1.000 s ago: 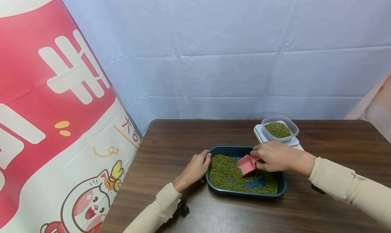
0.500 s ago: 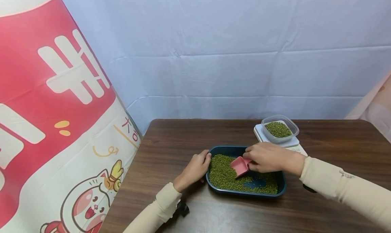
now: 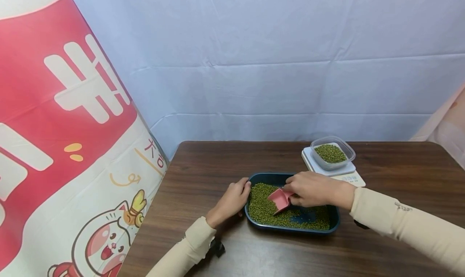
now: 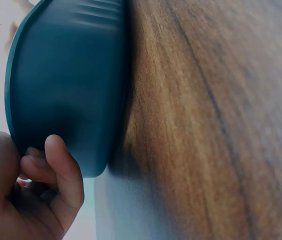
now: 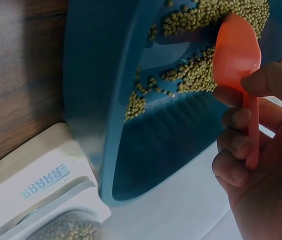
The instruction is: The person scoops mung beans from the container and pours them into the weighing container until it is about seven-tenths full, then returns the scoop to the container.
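Observation:
A dark blue tray (image 3: pixel 290 229) of green mung beans (image 3: pixel 260 206) sits on the table. My left hand (image 3: pixel 232 198) grips its left end; in the left wrist view the fingers curl at the outer wall (image 4: pixel 66 80) near a corner. Inside the tray, my right hand (image 3: pixel 310 189) holds a pink scoop (image 3: pixel 279 199) by the handle, its mouth facing left into the beans. The right wrist view shows fingers wrapped round the handle, with the thumb at the base of the scoop's bowl (image 5: pixel 236 52). Bare tray floor shows in front of the scoop.
Behind the tray at right, a white kitchen scale (image 3: pixel 354 179) carries a clear plastic container (image 3: pixel 351 152) partly filled with mung beans. Its display (image 5: pixel 46 180) faces the tray. A pale cloth backdrop (image 3: pixel 236 87) hangs behind the wooden table (image 3: pixel 203 164), and a printed banner (image 3: pixel 32 87) at left.
My right hand has moved the scoop leftward through the tray, into the beans. More of the scale's front has come into view. The left hand has stayed on the tray.

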Demonstrator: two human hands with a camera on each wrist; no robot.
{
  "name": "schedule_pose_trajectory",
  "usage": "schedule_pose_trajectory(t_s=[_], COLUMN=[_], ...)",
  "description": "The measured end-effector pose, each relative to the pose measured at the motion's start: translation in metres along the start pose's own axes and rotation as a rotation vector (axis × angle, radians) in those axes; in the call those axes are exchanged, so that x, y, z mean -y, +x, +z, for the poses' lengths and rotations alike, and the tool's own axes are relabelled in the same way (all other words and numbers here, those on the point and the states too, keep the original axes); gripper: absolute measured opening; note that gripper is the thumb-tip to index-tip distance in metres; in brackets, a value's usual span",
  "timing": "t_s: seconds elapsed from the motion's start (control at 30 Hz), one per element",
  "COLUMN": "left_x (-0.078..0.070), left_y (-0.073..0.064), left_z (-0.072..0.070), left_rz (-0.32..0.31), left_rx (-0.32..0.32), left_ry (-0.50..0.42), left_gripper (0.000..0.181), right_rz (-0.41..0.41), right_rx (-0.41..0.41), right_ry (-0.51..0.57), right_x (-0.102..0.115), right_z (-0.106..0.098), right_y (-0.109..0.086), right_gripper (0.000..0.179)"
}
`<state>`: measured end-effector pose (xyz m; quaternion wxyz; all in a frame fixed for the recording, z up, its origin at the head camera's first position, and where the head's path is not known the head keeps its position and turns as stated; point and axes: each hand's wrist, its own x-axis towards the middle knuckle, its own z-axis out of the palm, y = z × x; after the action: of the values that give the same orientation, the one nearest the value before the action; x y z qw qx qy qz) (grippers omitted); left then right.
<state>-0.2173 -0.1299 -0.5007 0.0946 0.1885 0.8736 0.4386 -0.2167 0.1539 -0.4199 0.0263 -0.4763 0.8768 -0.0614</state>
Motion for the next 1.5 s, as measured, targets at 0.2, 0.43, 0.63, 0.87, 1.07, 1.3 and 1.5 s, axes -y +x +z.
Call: schedule_pose_trajectory(t_s=[0.2,0.43,0.63,0.87,1.07,1.3,1.5], left_x=[-0.001,-0.002,-0.003,-0.003,-0.002,-0.003,-0.003], left_y=[0.000,0.000,0.000,0.000,0.002,0.002,0.002], left_z=[0.000,-0.001,-0.001,-0.001,-0.001,-0.002,0.000], left_rz=[0.006,0.011,0.012,0.018,0.019,0.013,-0.012], left_rx=[0.003,-0.004,-0.008,-0.010,-0.014,-0.014,-0.011], left_ry=[0.001,0.006,0.015,0.021,0.026,0.047,0.042], left_gripper=[0.032,0.031,0.033,0.031,0.032,0.038,0.042], right_rz=[0.015,0.014,-0.010,-0.016,-0.021,0.023,0.026], right_rx=[0.022,0.052,0.053,0.114,0.134,0.151,0.139], right_ry=[0.020,0.077,0.089,0.138,0.161,0.227,0.248], right_x=[0.004,0.009,0.013,0.022,0.024,0.025,0.023], right_z=[0.002,0.005,0.007,0.009,0.011,0.013,0.017], right_y=[0.003,0.008,0.014,0.023,0.028,0.029,0.028], right_gripper=[0.005,0.004,0.006,0.009,0.008,0.012,0.012])
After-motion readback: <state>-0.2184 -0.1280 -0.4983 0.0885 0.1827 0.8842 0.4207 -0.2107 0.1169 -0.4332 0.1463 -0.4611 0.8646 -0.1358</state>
